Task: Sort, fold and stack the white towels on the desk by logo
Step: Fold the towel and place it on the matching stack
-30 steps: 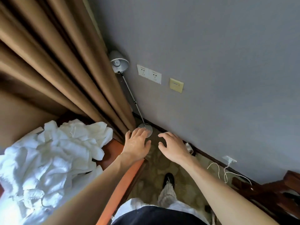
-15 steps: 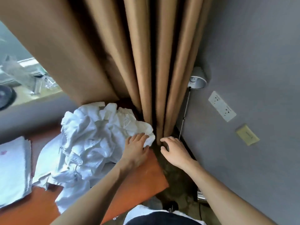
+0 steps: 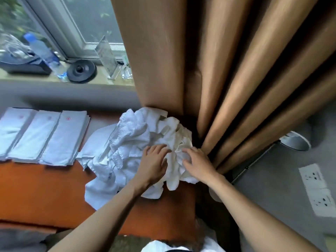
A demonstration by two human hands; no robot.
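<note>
A crumpled heap of white towels (image 3: 134, 140) lies on the right part of the orange desk (image 3: 45, 193), against the curtain. My left hand (image 3: 154, 162) rests on the heap's right side, fingers spread and slightly bent. Beside it, my right hand (image 3: 198, 162) touches the heap's right edge with its fingers bent into the cloth. Whether either hand grips cloth cannot be told. Three folded stacks of white towels (image 3: 41, 135) with small red logos lie side by side at the desk's far left.
Brown curtains (image 3: 209, 70) hang right behind the heap. On the window sill stand a water bottle (image 3: 43, 51), a black round base (image 3: 81, 70) and a clear stand (image 3: 109, 57). A lamp head (image 3: 294, 142) and wall sockets (image 3: 316, 186) are at the right.
The view has swung left from the wall and floor to the desk. Both hands moved from the desk's corner onto the towel heap; the folded stacks came into sight.
</note>
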